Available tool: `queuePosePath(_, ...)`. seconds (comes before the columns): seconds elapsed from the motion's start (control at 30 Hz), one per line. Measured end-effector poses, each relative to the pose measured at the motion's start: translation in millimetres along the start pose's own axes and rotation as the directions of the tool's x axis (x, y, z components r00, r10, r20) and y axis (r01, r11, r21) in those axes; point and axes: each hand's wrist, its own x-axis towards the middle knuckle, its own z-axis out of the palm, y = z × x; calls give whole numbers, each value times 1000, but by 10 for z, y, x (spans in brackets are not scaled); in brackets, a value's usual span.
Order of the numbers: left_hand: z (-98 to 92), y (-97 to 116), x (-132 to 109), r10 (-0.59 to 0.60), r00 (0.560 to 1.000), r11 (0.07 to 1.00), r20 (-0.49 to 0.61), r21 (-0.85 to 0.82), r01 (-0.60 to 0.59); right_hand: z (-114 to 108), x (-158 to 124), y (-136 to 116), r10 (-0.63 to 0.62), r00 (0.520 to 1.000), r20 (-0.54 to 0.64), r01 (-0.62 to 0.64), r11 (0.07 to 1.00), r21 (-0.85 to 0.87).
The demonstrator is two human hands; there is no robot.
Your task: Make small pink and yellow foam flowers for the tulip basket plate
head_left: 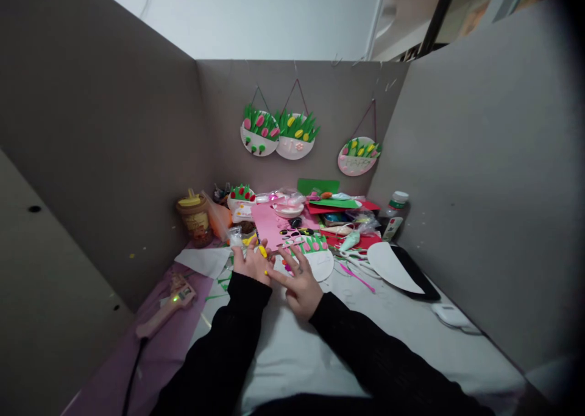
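The left hand [249, 262] pinches a yellow piece [263, 251] at its fingertips, though blur hides the exact grip. The right hand [302, 287] lies with fingers spread and holds nothing, forefinger touching the left. A plate [325, 268] sits just beyond those fingertips, its near edge covered.

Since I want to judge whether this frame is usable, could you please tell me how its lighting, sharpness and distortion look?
Head view: dim overall, brightest beyond the grey partition walls; the wide lens bows those walls; a dark vignette shades the right edge; the left hand and right hand look slightly soft, with no glare.
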Motion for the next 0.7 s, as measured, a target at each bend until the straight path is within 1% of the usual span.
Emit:
queuePosePath(0.1, 4, -8, 9, -15, 1000, 1000, -14, 5, 15, 5, -3, -6, -45, 999, 17, 44, 999, 25)
queuePosePath(0.17, 12, -20, 8, -30, 999, 999, -29, 17, 30, 11, 4, -18, -24, 998, 52, 24, 1000, 8)
queuePosePath(0.23, 16, -20, 4, -20, 999, 999, -38, 27, 21, 17, 8, -25, 12, 998, 66, -11, 1000, -18)
queuePosePath(0.3, 12, -9, 5, 9, 999, 1000, -36, 21, -8, 22, 4, -24, 17, 998, 55, -15, 1000, -26)
queuePosePath(0.37, 5, -1, 10, 23, 999, 1000, -36, 8, -23, 26, -2, -22, -20, 999, 42, 21, 1000, -8)
queuePosePath(0.43, 3, -6, 13, 10, 999, 1000, -42, 9, -9, 28, -2, -24, -50, 998, 38, 49, 999, 12)
queuePosePath(0.53, 16, -23, 2, -19, 998, 999, -54, 36, 21, 26, 5, -22, -14, 1000, 22, 13, 1000, 21)
queuePosePath(0.6, 27, -24, -7, -10, 999, 999, -52, 40, 13, 25, 4, -9, 13, 1000, -15, -13, 999, 38)
queuePosePath(0.7, 36, -23, -11, 17, 999, 999, -48, 30, -16, 28, -3, 16, -9, 998, -59, 14, 996, 87)
